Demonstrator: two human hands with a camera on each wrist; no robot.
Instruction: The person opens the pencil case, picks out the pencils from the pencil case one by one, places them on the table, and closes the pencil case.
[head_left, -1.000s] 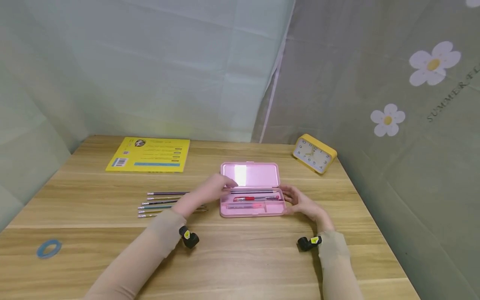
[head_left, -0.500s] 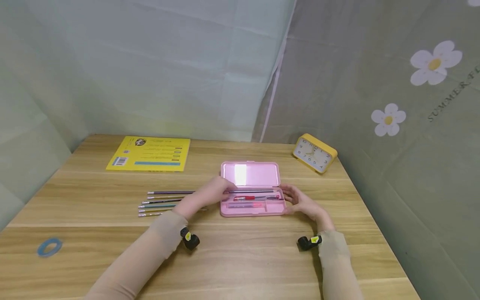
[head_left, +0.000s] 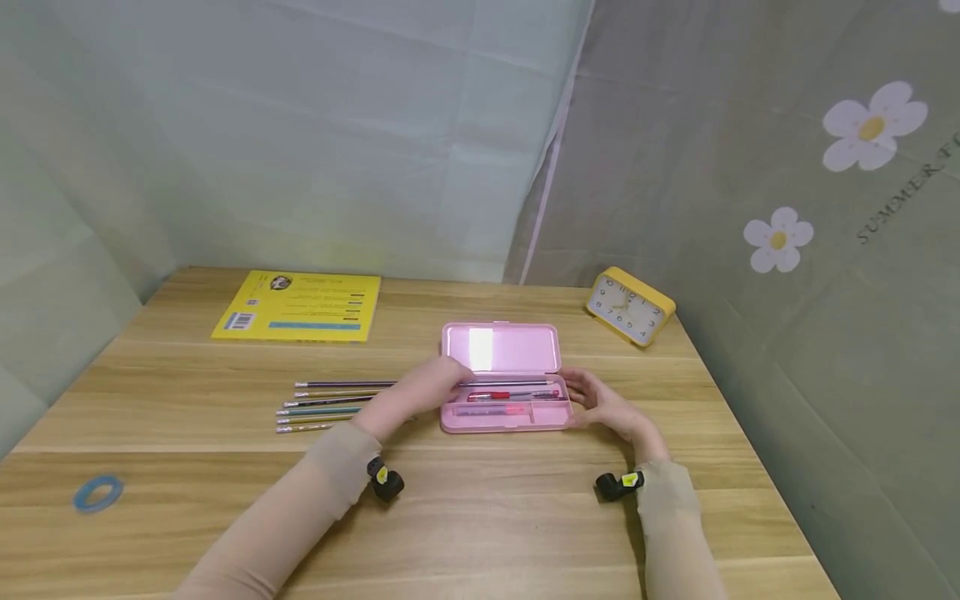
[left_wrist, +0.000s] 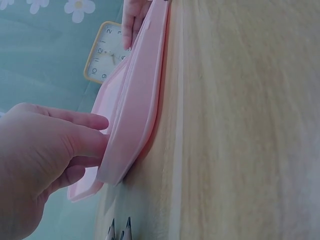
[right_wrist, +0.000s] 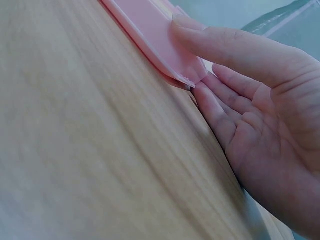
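A pink pencil case [head_left: 501,423] lies with its lid back on the wooden table. Inside are a dark pencil [head_left: 517,382] along the hinge side, a red-capped pen [head_left: 491,397] and a pink-tipped pen [head_left: 487,411] in the front compartment. My left hand [head_left: 431,385] reaches over the case's left end, fingers [left_wrist: 92,142] dipping past the wall; it covers the dark pencil's left end, and I cannot tell whether it pinches it. With the thumb [right_wrist: 220,42] on the end wall and fingers at the back corner, my right hand [head_left: 603,406] grips the case's right end.
Several pencils [head_left: 318,411] lie side by side left of the case, partly under my left forearm. A yellow book [head_left: 300,308] and a yellow alarm clock [head_left: 628,308] are at the back. A blue ring [head_left: 98,494] lies near the left edge.
My left hand has shifted slightly right and toward me over the case's left end. The right hand and the case stay where they were.
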